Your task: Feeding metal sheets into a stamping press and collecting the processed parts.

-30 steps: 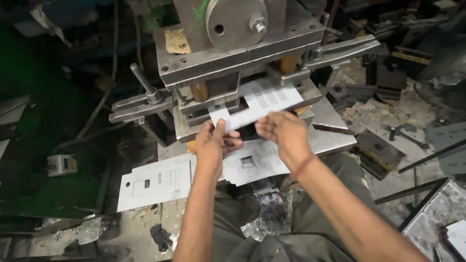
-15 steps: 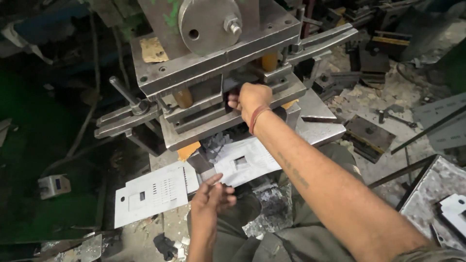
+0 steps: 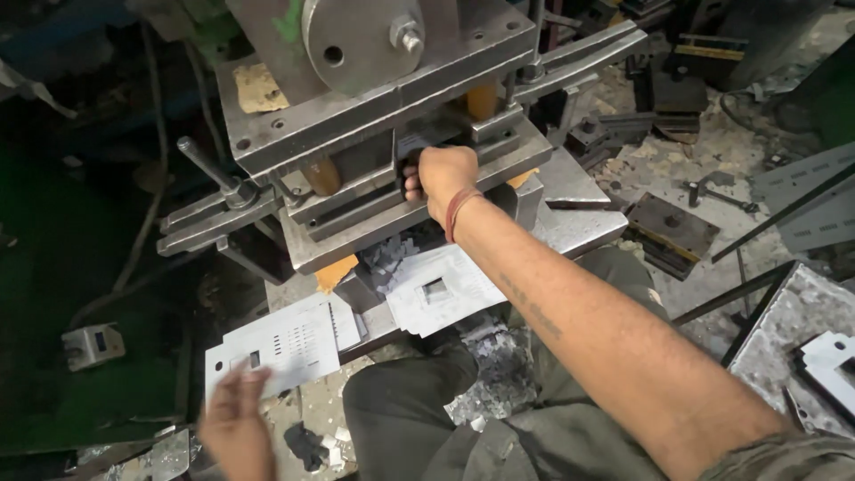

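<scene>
My right hand point(image 3: 443, 175) reaches into the gap between the upper and lower blocks of a steel punch press point(image 3: 374, 107). Its fingers are curled inside the gap and hidden there. My left hand point(image 3: 234, 420) is low at the left and blurred, with its fingers apart. It sits at the near edge of a stack of white perforated metal plates point(image 3: 289, 343). A second stack of white plates with a square cut-out point(image 3: 438, 292) lies on the press table below my right wrist.
Small grey punched scraps point(image 3: 499, 374) are piled on my lap and under the table. A lever handle point(image 3: 209, 165) sticks out at the press's left. Steel die blocks point(image 3: 672, 227) lie on the floor at the right, near a grey metal tray point(image 3: 793, 330).
Both hands held a white plate at the press front. My right hand has since pushed into the press gap, and my left hand has dropped down to the left stack of plates.
</scene>
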